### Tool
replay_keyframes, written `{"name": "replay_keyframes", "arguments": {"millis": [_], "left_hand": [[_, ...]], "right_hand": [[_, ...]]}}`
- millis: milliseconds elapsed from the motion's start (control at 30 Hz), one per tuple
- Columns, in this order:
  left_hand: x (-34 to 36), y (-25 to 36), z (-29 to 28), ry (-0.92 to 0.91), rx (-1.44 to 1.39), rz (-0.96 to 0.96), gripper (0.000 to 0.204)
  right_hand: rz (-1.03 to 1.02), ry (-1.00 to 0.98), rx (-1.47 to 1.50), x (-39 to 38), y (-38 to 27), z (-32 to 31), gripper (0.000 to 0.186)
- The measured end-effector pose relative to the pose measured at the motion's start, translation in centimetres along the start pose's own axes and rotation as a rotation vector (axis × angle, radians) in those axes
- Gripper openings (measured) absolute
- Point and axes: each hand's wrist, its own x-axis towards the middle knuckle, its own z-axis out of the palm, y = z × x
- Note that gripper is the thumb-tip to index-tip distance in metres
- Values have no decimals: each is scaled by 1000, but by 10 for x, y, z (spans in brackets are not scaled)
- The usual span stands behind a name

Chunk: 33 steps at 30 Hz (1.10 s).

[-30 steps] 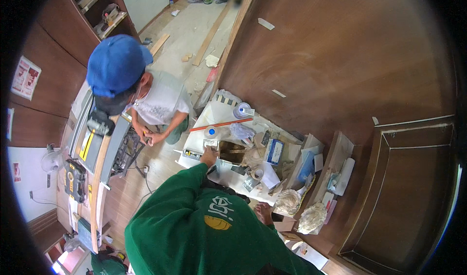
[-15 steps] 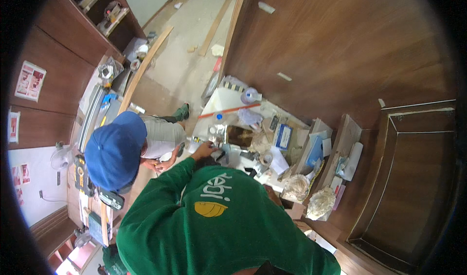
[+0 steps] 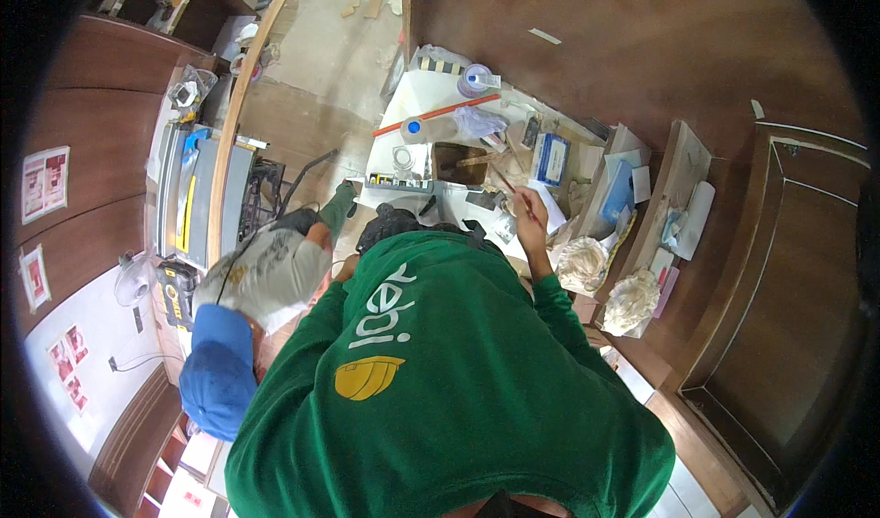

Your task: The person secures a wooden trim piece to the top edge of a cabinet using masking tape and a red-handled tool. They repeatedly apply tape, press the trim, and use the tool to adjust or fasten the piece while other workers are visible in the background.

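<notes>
My right hand is raised over the near right part of a cluttered white worktop. Its fingers are closed round a thin reddish-brown stick like a pencil, whose kind is too small to tell. My left hand is low at the left side of my green sweatshirt, mostly covered by the sleeve, so its fingers do not show. A crumpled black bag-like bundle sits just ahead of my chest. Beyond it lie a square dark opening and a row of small tools.
To the left a co-worker in a blue cap and grey shirt bends close beside me. A long wooden strip leans there. On the right are a blue-and-white box, crumpled plastic and wooden boards.
My left hand has drawn back from the worktop to my side. My right hand, hidden before, now shows with the stick. The co-worker appears lower and nearer; the view has shifted.
</notes>
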Motion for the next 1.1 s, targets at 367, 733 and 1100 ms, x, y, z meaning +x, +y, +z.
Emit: {"name": "replay_keyframes", "arguments": {"millis": [367, 733, 1100], "left_hand": [[-80, -25, -14, 48, 11, -198, 63], [-138, -48, 5, 91, -46, -322, 55], [-135, -46, 9, 92, -49, -315, 47]], "right_hand": [[-76, -114, -51, 82, 83, 108, 16], [-20, -186, -265, 103, 113, 168, 24], [-17, -295, -427, 111, 122, 188, 24]]}}
